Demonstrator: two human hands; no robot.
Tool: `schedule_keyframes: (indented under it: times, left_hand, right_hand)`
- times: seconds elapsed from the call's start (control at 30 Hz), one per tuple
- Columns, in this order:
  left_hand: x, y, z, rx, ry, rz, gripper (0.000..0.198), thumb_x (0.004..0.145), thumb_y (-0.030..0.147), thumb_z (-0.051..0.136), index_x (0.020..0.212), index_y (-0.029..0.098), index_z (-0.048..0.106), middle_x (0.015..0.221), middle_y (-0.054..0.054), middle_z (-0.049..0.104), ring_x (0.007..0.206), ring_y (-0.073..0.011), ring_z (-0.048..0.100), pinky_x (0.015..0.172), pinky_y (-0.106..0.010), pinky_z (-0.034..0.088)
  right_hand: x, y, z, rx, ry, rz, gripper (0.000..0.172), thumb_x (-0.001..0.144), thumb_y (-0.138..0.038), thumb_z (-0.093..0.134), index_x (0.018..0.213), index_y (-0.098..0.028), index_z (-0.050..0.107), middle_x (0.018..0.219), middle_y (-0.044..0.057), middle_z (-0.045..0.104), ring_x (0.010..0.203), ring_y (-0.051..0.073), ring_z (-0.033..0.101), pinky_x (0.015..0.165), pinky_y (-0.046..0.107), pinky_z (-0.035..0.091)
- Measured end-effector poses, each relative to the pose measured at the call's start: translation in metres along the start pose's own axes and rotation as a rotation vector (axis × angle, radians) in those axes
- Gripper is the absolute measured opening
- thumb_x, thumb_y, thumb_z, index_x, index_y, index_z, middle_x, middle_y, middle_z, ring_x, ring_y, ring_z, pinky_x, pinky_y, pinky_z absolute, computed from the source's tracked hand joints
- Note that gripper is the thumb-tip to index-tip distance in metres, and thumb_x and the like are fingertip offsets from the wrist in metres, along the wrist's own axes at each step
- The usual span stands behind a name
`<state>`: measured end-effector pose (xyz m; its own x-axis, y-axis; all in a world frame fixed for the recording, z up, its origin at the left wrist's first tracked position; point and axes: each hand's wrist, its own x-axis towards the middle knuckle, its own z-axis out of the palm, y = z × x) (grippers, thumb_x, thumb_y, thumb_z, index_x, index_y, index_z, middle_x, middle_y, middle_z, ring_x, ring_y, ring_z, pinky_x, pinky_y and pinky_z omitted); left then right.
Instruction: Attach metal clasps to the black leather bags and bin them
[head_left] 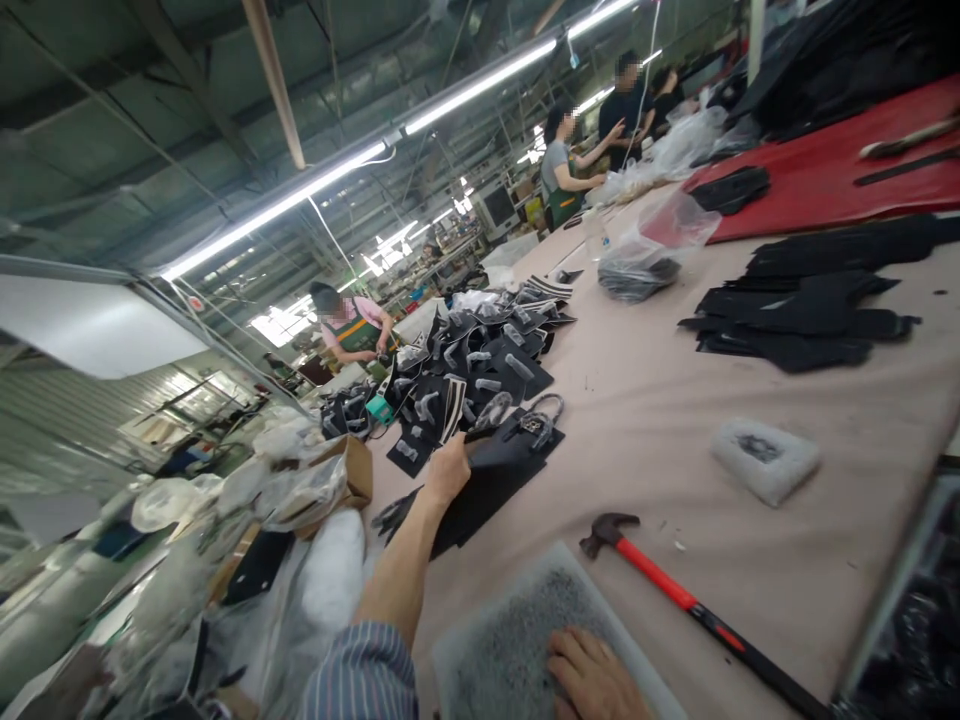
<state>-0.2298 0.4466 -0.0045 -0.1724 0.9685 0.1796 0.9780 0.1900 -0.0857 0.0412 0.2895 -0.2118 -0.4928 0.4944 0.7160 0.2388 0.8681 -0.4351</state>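
Note:
My left hand reaches forward over the long table and closes on the edge of a black flat piece at the near end of a heap of black pieces with small metal fittings. My right hand lies flat, fingers stretched out, on a grey foam pad at the table's near edge. It holds nothing.
A red-handled hammer lies right of the pad, a small grey foam block beyond it. Black strips, a plastic bag and red cloth lie farther right. Bags and a cardboard box crowd the left. Other people work behind.

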Motion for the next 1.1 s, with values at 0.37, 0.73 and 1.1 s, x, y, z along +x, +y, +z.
schedule_keyframes:
  times: [0.37, 0.73, 1.1]
  left_hand:
    - [-0.336, 0.028, 0.091, -0.335, 0.275, 0.025, 0.038, 0.096, 0.009, 0.037, 0.11, 0.022, 0.07, 0.128, -0.01, 0.072, 0.127, -0.0215, 0.064, 0.119, -0.05, 0.044]
    - [-0.362, 0.05, 0.105, -0.531, 0.369, -0.404, 0.031, 0.1, 0.023, 0.048, 0.126, 0.018, 0.063, 0.134, -0.014, 0.067, 0.127, -0.0271, 0.063, 0.109, -0.049, 0.054]
    - [-0.372, 0.065, 0.09, -0.546, 0.182, -0.186, 0.022, 0.092, 0.019, 0.067, 0.114, 0.02, 0.069, 0.137, -0.012, 0.065, 0.137, -0.0321, 0.054, 0.118, -0.064, 0.04]
  right_hand:
    - [0.018, 0.014, -0.043, 1.169, 0.012, 0.993, 0.059, 0.093, -0.071, 0.047, 0.118, -0.021, 0.065, 0.119, 0.014, 0.071, 0.1, 0.029, 0.07, 0.086, 0.047, 0.059]
    - [0.019, -0.024, -0.042, 0.617, -0.362, 0.975, 0.058, 0.066, -0.036, 0.062, 0.12, -0.016, 0.063, 0.107, 0.009, 0.073, 0.084, 0.024, 0.069, 0.076, 0.037, 0.056]
    - [-0.048, -0.079, -0.049, 0.308, -0.308, 0.695, 0.048, 0.079, -0.028, 0.052, 0.126, -0.018, 0.06, 0.121, 0.012, 0.067, 0.116, 0.028, 0.063, 0.102, 0.047, 0.052]
